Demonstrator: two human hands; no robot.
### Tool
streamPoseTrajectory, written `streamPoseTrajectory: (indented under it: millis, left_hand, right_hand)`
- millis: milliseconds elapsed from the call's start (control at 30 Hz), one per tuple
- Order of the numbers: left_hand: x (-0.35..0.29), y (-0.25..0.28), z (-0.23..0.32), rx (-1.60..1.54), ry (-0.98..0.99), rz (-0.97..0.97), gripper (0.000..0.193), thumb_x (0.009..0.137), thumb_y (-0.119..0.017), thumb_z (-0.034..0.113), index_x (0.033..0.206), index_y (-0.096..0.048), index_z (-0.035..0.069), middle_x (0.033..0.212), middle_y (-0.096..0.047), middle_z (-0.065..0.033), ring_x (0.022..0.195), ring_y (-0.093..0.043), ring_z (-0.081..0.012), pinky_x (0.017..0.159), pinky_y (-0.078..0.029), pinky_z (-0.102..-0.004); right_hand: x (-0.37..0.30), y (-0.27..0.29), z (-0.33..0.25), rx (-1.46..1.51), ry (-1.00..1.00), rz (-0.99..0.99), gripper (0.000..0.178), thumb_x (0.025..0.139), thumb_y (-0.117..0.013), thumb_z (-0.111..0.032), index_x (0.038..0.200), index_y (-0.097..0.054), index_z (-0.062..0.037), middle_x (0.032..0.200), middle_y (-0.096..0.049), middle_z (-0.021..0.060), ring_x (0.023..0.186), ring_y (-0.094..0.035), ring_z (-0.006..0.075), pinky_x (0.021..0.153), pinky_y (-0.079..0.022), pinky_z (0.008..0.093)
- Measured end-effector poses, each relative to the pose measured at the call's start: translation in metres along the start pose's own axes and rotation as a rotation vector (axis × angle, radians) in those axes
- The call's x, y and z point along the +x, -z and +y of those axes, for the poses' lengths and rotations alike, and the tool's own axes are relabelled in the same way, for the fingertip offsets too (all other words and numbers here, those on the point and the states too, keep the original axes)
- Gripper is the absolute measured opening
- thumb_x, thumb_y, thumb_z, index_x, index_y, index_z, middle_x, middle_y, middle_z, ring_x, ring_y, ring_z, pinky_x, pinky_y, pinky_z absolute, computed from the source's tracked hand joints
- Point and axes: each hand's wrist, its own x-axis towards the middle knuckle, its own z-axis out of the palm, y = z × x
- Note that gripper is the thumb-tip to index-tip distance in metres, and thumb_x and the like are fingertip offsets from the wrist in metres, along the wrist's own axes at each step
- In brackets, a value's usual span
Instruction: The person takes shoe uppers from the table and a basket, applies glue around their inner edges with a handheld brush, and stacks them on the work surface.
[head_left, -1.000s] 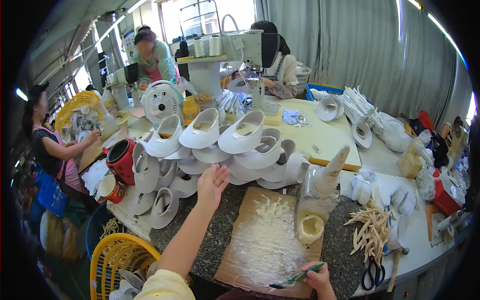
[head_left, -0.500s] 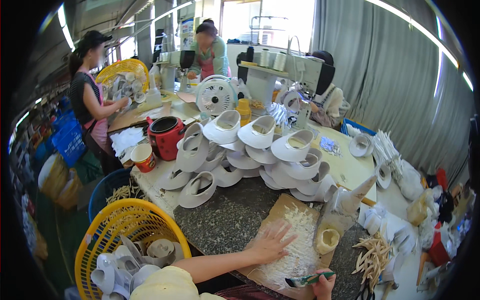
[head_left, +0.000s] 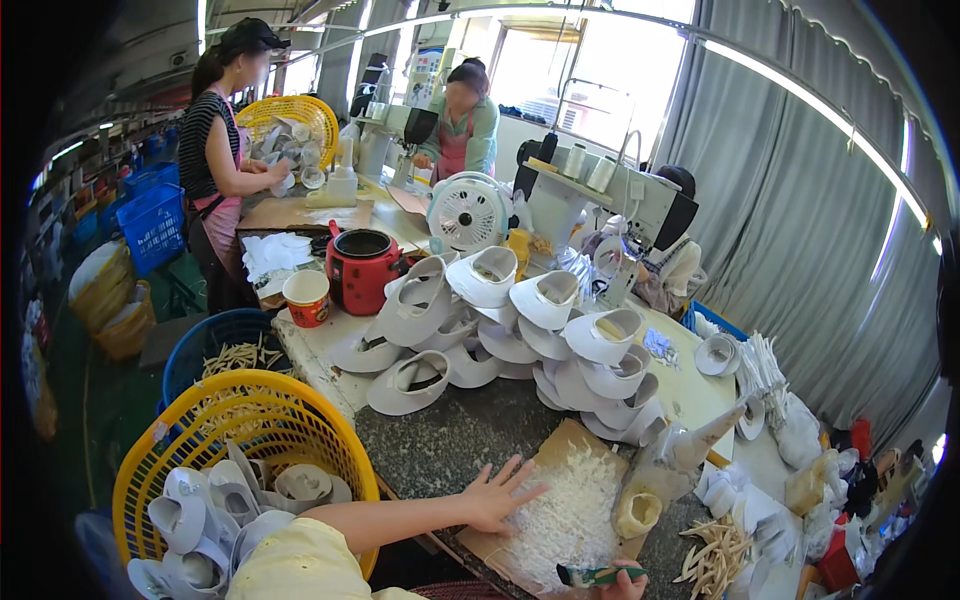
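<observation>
My left hand point(head_left: 495, 498) is open, fingers spread, at the left edge of a brown cardboard sheet point(head_left: 571, 437) smeared with white paste. My right hand point(head_left: 627, 585), partly cut off by the lower edge of the view, grips a green-handled brush point(head_left: 596, 575); its dark bristles point left over the smeared sheet. Right of the sheet lies a paste-crusted container point(head_left: 660, 465) with a long cone-shaped end and a round yellowish mouth. Beyond the sheet, white pieces that look like shoe uppers point(head_left: 408, 384) are heaped on the dark, speckled tabletop point(head_left: 440, 440).
A yellow basket point(head_left: 362, 470) holding more white pieces stands at my left. Beige strips point(head_left: 718, 550) lie right. Farther back are a red pot point(head_left: 362, 275), a paper cup point(head_left: 307, 300), a fan point(head_left: 467, 215) and a sewing machine point(head_left: 645, 200). Several people work across the table.
My left hand has moved left across the sheet to its edge, its fingers spreading wider. The brush stays in my right hand, which sits slightly lower in view. The whole view has tilted.
</observation>
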Motion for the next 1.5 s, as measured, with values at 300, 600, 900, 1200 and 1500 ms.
streamPoseTrajectory:
  millis: [300, 600, 900, 1200, 1500]
  left_hand:
    - [0.057, 0.009, 0.034, 0.679, -0.471, -0.342, 0.078, 0.035, -0.081, 0.039, 0.105, -0.061, 0.008, 0.126, -0.045, -0.0173, 0.132, -0.017, -0.0342, 0.1, -0.015, -0.0606]
    - [0.078, -0.036, 0.041, 0.951, -0.664, -0.003, 0.027, 0.058, -0.066, 0.028, 0.08, -0.068, 0.013, 0.088, -0.062, -0.0069, 0.092, -0.051, -0.0273, 0.1, -0.015, -0.0598]
    - [0.106, -0.008, 0.06, 0.909, -0.68, -0.405, 0.035, 0.055, -0.075, 0.039, 0.078, -0.068, 0.014, 0.082, -0.064, -0.0021, 0.093, -0.056, -0.027, 0.099, -0.021, -0.0563]
    - [0.028, -0.019, 0.013, -0.124, -0.343, 0.717, 0.023, 0.07, -0.068, 0.033, 0.079, -0.066, 0.011, 0.086, -0.066, -0.0033, 0.089, -0.061, -0.0194, 0.087, -0.038, -0.0414]
    - [-0.072, 0.081, -0.086, -0.712, 0.113, 1.305, 0.024, 0.083, -0.058, 0.017, 0.101, -0.06, 0.002, 0.088, -0.062, -0.0052, 0.08, -0.057, -0.0106, 0.073, -0.044, -0.0243]
  right_hand:
    - [-0.001, -0.004, -0.001, 0.018, -0.025, 0.015, 0.017, 0.082, -0.058, -0.005, 0.097, -0.056, 0.0026, 0.084, -0.06, 0.0125, 0.069, -0.06, 0.0215, 0.058, -0.048, 0.0303]
    - [-0.002, -0.014, -0.006, -0.028, -0.037, -0.018, 0.016, 0.081, -0.058, -0.004, 0.096, -0.057, 0.0018, 0.083, -0.061, 0.0108, 0.068, -0.059, 0.0196, 0.056, -0.046, 0.0287]
    - [0.0, -0.015, -0.006, -0.131, -0.046, 0.033, 0.013, 0.081, -0.059, -0.006, 0.092, -0.058, 0.001, 0.081, -0.061, 0.0094, 0.068, -0.059, 0.0186, 0.059, -0.048, 0.0285]
    - [0.001, -0.02, -0.007, -0.007, 0.068, 0.098, 0.027, 0.076, -0.066, -0.014, 0.087, -0.054, 0.0067, 0.063, -0.058, 0.0128, 0.048, -0.055, 0.0181, 0.044, -0.045, 0.0272]
    - [0.004, -0.004, -0.008, -0.028, 0.12, 0.103, 0.024, 0.085, -0.055, -0.015, 0.103, -0.05, -0.0009, 0.08, -0.055, 0.0054, 0.065, -0.053, 0.0129, 0.055, -0.042, 0.0235]
